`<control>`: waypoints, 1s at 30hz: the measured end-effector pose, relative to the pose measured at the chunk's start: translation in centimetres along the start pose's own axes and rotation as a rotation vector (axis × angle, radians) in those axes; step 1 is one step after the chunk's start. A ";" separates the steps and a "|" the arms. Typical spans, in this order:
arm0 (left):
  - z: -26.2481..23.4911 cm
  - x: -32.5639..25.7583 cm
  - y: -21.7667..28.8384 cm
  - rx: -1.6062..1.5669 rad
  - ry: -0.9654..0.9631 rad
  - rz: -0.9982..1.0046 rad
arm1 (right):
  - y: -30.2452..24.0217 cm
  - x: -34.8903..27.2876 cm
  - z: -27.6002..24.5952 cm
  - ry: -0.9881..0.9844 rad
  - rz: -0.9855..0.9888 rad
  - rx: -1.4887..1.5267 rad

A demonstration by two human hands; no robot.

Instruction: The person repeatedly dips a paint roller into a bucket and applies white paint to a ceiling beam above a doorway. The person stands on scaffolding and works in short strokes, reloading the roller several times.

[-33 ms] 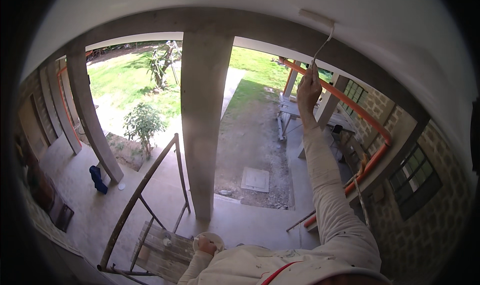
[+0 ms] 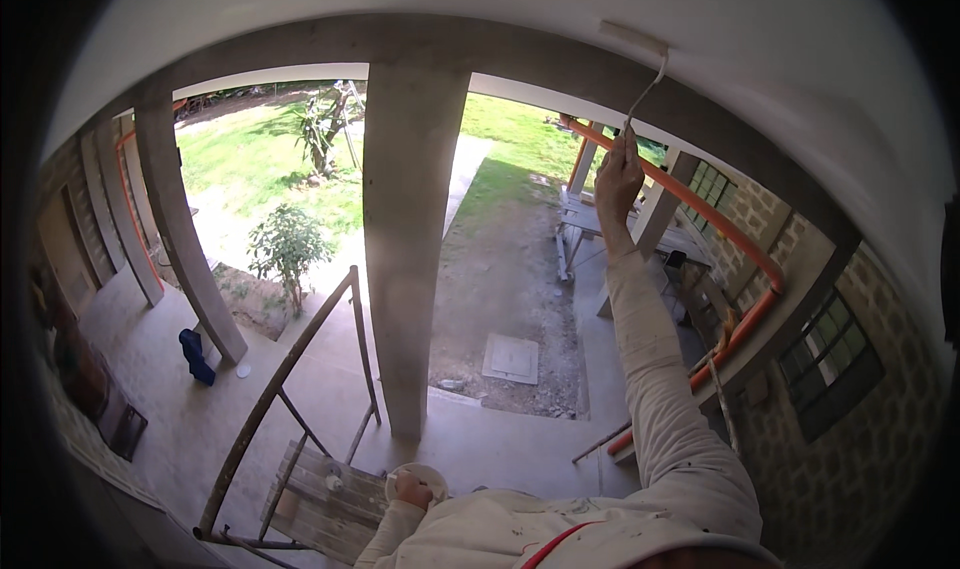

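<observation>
Column (image 2: 415, 249) rises beyond left hand (image 2: 412, 487), orange pipe (image 2: 704, 209) behind right hand (image 2: 618, 177).

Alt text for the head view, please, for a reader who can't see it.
The right hand holds a roller up at a white ceiling; the left hand is at a pale tub below. A grey pillar stands ahead, with lawn beyond.

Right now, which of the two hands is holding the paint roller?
The right hand, held high on an outstretched arm, has the paint roller in its grip; the left hand is low, at the pale round bucket.
</observation>
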State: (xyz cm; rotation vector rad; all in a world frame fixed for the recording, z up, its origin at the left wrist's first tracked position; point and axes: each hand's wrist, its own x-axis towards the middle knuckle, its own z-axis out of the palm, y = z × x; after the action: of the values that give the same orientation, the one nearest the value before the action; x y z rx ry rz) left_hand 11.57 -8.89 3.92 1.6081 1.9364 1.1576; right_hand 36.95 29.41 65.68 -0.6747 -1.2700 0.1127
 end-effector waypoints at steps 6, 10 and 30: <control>0.1 0.5 -0.3 0.039 -0.026 -0.115 | 7.4 4.5 2.8 0.027 -0.053 -0.077; -0.1 0.8 -0.6 0.025 -0.022 -0.124 | 11.6 8.0 4.9 0.042 -0.025 -0.098; 1.1 0.0 -1.3 0.040 0.029 -0.127 | 6.2 5.8 7.8 -0.073 0.158 0.280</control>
State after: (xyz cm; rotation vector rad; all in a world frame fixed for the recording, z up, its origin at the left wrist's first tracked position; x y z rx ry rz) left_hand 11.51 -8.49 2.29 1.4712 2.0601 1.1042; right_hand 33.46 40.10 68.34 -0.5312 -1.2402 0.4405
